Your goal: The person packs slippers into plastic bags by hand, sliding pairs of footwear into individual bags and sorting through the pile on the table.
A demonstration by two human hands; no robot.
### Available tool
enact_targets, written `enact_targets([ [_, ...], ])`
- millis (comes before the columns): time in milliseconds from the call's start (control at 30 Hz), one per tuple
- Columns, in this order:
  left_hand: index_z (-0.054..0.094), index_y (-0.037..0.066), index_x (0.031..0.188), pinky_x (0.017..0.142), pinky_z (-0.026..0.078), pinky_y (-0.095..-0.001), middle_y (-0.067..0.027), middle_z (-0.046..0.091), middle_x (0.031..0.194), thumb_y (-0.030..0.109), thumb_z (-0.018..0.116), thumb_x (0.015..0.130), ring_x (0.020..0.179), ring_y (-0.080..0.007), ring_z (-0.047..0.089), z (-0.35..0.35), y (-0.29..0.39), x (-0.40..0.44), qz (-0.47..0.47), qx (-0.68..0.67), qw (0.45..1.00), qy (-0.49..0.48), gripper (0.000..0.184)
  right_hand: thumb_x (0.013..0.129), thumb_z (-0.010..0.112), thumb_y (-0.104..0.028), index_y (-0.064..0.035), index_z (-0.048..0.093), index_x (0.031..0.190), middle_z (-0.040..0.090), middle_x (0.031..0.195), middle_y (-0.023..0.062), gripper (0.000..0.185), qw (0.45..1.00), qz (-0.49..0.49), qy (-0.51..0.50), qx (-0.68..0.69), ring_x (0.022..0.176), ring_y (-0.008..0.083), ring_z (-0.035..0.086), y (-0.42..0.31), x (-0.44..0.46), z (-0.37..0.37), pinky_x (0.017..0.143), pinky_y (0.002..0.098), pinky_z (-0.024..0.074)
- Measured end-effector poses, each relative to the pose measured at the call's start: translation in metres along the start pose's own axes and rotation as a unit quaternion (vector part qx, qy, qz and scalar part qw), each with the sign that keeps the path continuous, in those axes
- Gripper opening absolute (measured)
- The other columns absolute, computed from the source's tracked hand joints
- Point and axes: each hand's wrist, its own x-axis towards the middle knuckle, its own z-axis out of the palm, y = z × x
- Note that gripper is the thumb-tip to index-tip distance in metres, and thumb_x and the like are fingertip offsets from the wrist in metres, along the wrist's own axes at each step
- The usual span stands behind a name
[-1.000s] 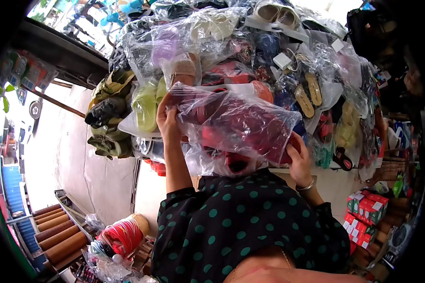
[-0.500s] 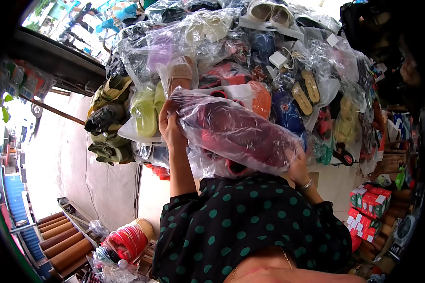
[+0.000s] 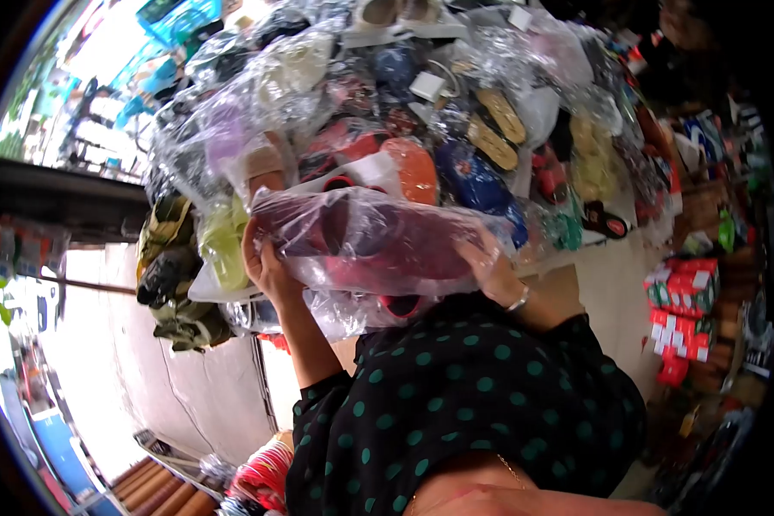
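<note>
Bagged footwear [image 3: 374, 245] | crinkled plastic | rounded, probably rubber | left hand [image 3: 271, 267], right hand [image 3: 497, 273] gripping

Blk top [image 3: 464, 396] w/ dk green dots; silver-col. bangle [image 3: 519, 299] just behind right grip [image 3: 493, 268]; thin gold-col. neck chain [image 3: 509, 469], prob. plain links, blurry.

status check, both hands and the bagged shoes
Left hand, right hand gripping opposite ends of clear plastic bag of dark red shoes. Held over crowded pile of bagged footwear. Nothing seen blocking either hand.
</note>
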Motion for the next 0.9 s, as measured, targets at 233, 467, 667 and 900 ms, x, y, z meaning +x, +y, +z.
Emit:
enact_targets([
  [233,0.05,0.0,0.125,0.093,0.045,-0.0351,-0.0159,0.054,0.121,-0.003,0.039,0.085,0.107,-0.0243,0.055,0.01,0.015,0.003,-0.031,0.027,0.999,0.001,0.041,0.092,0.052,-0.007,0.0009,0.042,0.13,0.055,0.12,0.0083,0.04,0.987,-0.046,-0.092,0.121,0.108,0.0151,0.051,-0.011,-0.001,-0.004,0.095,0.029,0.0406],
  [467,0.049,0.004,0.128,0.099,0.042,-0.0411,-0.0154,0.051,0.127,0.0,0.035,0.085,0.114,-0.0275,0.051,0.018,0.005,0.003,-0.102,0.014,0.995,-0.016,0.045,0.093,0.052,-0.011,0.0003,0.044,0.127,0.056,0.119,0.0076,0.036,0.988,-0.04,-0.059,0.138,0.108,0.0143,0.052,0.02,-0.016,0.007,0.094,0.0305,0.0417],
  [667,0.046,0.003,0.13,0.101,0.04,-0.0428,-0.0153,0.046,0.133,0.007,0.038,0.087,0.118,-0.03,0.048,0.052,-0.004,-0.004,-0.06,0.042,0.996,-0.052,0.045,0.092,0.051,-0.007,-0.0002,0.043,0.127,0.056,0.117,0.0083,0.037,0.992,0.004,0.028,0.125,0.107,0.0168,0.053,0.028,-0.024,0.007,0.093,0.0316,0.0426],
  [900,0.041,0.002,0.133,0.101,0.038,-0.0429,-0.0151,0.044,0.133,0.029,0.041,0.091,0.12,-0.0289,0.045,0.104,-0.008,-0.028,0.101,0.218,0.942,-0.233,0.05,0.09,0.054,-0.011,-0.0023,0.033,0.136,0.049,0.128,0.0111,0.051,0.876,0.107,-0.116,0.456,0.121,0.0191,0.045,0.022,-0.041,-0.052,0.101,0.0323,0.0385],
])
